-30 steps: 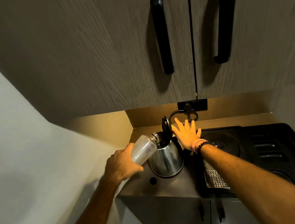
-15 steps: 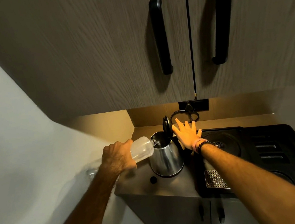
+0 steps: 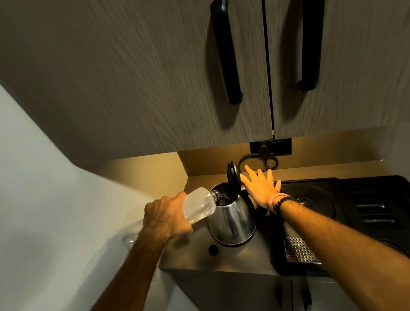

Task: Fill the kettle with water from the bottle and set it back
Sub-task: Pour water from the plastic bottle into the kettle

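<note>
A steel kettle stands on the counter with its black lid swung up. My left hand grips a clear plastic bottle, tipped almost level, its neck resting over the kettle's open mouth. My right hand is spread flat with fingers apart just right of the kettle, against the raised lid and above the handle. It holds nothing. The kettle's handle is mostly hidden behind that hand.
A small black bottle cap lies on the steel counter in front of the kettle. A black tray with a round base and metal grille sits to the right. Wall cabinets hang low overhead. A power cord coils behind.
My left hand has lifted the bottle's rear end, so the bottle went from slanting upward to nearly level over the kettle mouth. The right hand has stayed in place.
</note>
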Demonstrator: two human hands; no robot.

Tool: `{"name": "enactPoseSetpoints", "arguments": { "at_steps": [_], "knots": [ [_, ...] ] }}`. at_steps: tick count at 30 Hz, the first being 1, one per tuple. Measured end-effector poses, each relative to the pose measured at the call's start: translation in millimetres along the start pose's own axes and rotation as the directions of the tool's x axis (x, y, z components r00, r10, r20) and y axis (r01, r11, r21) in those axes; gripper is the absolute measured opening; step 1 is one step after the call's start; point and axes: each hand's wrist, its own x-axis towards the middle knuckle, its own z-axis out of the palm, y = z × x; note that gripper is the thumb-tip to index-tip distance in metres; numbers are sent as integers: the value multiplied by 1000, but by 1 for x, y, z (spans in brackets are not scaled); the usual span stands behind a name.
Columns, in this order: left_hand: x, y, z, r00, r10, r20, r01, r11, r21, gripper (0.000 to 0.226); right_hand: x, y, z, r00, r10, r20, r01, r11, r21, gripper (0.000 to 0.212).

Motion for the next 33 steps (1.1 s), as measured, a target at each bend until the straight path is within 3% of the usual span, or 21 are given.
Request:
{"name": "enactPoseSetpoints", "arguments": {
  "at_steps": [8, 16, 26, 30, 33],
  "knots": [
    [-10, -2, 35, 990, -139, 19, 139, 945, -296, 90, -2, -2, -1, 1000, 4, 1, -4, 1000, 12, 76],
    [-12, 4, 79, 901, -426, -81, 237, 640, -731, 98, 0, -1, -1, 1000, -8, 13, 7, 1000, 29, 85],
    [5, 3, 109, 762, -647, -39, 308, 415, -856, 114, 5, 2, 1, 1000, -21, 14, 20, 999, 36, 95],
    [13, 5, 113, 747, -663, -44, 296, 391, -872, 115, 9, 5, 3, 1000, -23, 9, 23, 1000, 14, 87],
    [15, 4, 115, 751, -658, -54, 277, 388, -879, 113, 10, 4, 3, 999, -38, 7, 38, 999, 10, 93]
  ]
}}
